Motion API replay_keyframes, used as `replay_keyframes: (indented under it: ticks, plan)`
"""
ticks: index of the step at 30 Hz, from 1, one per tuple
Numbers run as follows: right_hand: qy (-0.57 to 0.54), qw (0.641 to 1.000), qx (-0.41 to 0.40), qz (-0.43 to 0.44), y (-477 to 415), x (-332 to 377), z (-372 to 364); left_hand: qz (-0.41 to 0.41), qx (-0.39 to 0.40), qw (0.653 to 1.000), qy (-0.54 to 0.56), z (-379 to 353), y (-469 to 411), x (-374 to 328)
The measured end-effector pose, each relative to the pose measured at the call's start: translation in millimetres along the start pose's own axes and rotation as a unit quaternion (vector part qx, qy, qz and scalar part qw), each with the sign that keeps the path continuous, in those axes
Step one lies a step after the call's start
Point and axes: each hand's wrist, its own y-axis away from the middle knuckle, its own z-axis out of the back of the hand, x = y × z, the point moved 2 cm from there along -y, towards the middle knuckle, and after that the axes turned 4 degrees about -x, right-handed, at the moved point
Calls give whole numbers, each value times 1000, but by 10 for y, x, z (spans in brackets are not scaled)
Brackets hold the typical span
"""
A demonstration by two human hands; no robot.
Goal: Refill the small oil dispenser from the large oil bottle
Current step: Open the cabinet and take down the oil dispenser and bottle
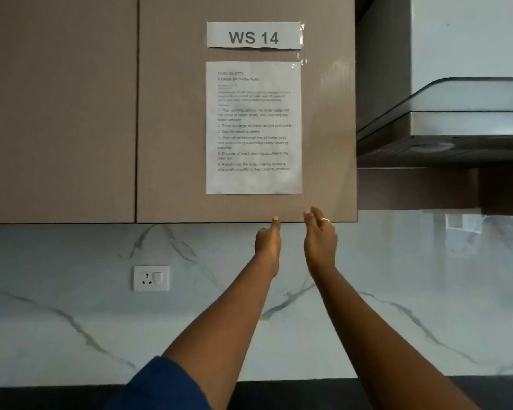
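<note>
Both hands reach up to the lower edge of a cabinet door (175, 113). The left hand (267, 241) shows one fingertip at that edge. Its other fingers are hidden, so its grip cannot be told. The right hand (320, 236), wearing a ring (325, 220), has its fingers straight against the door's bottom right corner and holds nothing. A sheet (253, 179) and a "WS 14" label (253, 35) are taped on the door. A socket (151, 278) is in the marble wall (71, 321) at left, and a hood (456, 128) hangs at right. Neither oil bottle is in view.
</note>
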Motion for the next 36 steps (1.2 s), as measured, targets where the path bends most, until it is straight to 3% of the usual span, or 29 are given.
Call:
replay_keyframes:
  ticks: [2, 4, 9, 14, 20, 28, 36]
  plan:
    - [-59, 993, -94, -33, -199, -52, 144, 8, -4, 996, 91, -223, -96, 8]
    - [-67, 987, -135, -55, -381, -133, 274, 20, -19, 984, 176, -403, -159, 5]
    - [-41, 990, -130, -35, -727, -343, 449, 21, -58, 940, 337, -622, -253, -47]
    - [-23, 995, -101, 2, -836, -429, 536, 10, -91, 933, 347, -641, -267, -39]
    - [-138, 980, -140, -35, -724, -340, 718, 3, -92, 933, 349, -646, -101, -45]
    - [-265, 952, -124, -96, -421, -48, 937, 30, -53, 912, 405, -460, 376, -261]
    - [-300, 937, -162, -70, 332, 444, 1112, 11, -76, 950, 303, -149, 1033, -495]
